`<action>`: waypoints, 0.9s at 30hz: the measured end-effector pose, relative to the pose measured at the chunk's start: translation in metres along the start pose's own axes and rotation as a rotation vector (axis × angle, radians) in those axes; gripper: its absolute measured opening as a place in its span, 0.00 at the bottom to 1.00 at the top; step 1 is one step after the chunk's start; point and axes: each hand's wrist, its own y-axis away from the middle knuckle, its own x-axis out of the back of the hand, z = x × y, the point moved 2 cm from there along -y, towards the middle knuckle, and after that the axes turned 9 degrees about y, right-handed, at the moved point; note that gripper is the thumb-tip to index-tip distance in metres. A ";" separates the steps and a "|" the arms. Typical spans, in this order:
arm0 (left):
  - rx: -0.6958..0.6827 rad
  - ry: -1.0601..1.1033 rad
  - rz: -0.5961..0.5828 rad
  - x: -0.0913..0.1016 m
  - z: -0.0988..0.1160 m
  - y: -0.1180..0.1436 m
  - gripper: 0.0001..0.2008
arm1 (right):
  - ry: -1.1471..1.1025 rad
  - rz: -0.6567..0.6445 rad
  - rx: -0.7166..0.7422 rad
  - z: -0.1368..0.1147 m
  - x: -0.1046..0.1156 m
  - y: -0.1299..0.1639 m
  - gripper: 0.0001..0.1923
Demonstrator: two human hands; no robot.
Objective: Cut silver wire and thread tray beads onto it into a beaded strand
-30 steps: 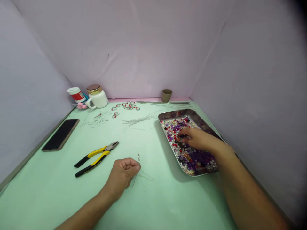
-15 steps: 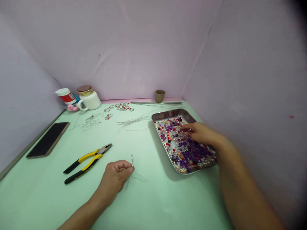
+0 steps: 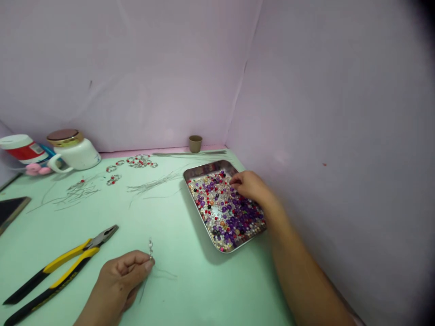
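Fingertips of the left hand (image 3: 118,280) are pinched shut on a thin wire (image 3: 150,251) carrying a few small beads, the hand resting low over the green table (image 3: 190,290), likely to keep the wire steady. Wire long axis runs roughly vertical, beaded end pointing up and away from the person. Right hand (image 3: 248,186) reaches into the steel tray (image 3: 204,168) of mixed beads (image 3: 220,213), fingers curled down among them; whether they grip a bead cannot be told.
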 end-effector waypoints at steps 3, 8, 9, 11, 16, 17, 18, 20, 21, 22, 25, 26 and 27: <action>-0.005 -0.004 0.004 0.000 0.000 0.000 0.16 | 0.000 -0.007 0.062 -0.014 -0.009 -0.003 0.12; 0.019 0.019 0.001 -0.004 0.005 0.001 0.16 | 0.029 -0.037 0.101 -0.019 -0.018 -0.006 0.10; 0.019 0.020 0.001 -0.005 0.006 0.002 0.16 | 0.035 -0.044 0.106 -0.017 -0.019 -0.006 0.10; 0.012 0.011 -0.001 -0.005 0.007 0.003 0.16 | 0.049 -0.057 0.110 -0.014 -0.021 -0.007 0.09; 0.004 -0.018 -0.011 -0.004 0.007 0.004 0.15 | 0.096 -0.051 0.092 -0.015 -0.024 -0.009 0.11; -0.002 -0.019 -0.014 -0.004 0.007 0.004 0.15 | 0.105 -0.046 0.093 -0.016 -0.024 -0.008 0.12; -0.007 -0.020 -0.016 -0.004 0.007 0.004 0.14 | 0.113 -0.043 0.097 -0.018 -0.024 -0.008 0.12; -0.014 -0.014 -0.020 -0.004 0.008 0.005 0.13 | 0.131 -0.042 0.107 -0.022 -0.024 -0.007 0.11; -0.016 -0.012 -0.021 -0.004 0.008 0.005 0.13 | 0.142 -0.043 0.110 -0.023 -0.024 -0.006 0.11; -0.018 -0.010 -0.020 -0.005 0.008 0.005 0.13 | 0.154 -0.042 0.111 -0.025 -0.025 -0.005 0.10; -0.032 0.002 -0.020 -0.006 0.009 0.006 0.12 | 0.192 -0.034 0.105 -0.027 -0.026 -0.003 0.10; -0.038 0.013 -0.018 -0.007 0.010 0.007 0.12 | 0.203 -0.029 0.104 -0.028 -0.027 -0.004 0.10; -0.043 0.028 -0.016 -0.007 0.011 0.007 0.12 | 0.213 -0.027 0.102 -0.028 -0.028 -0.004 0.10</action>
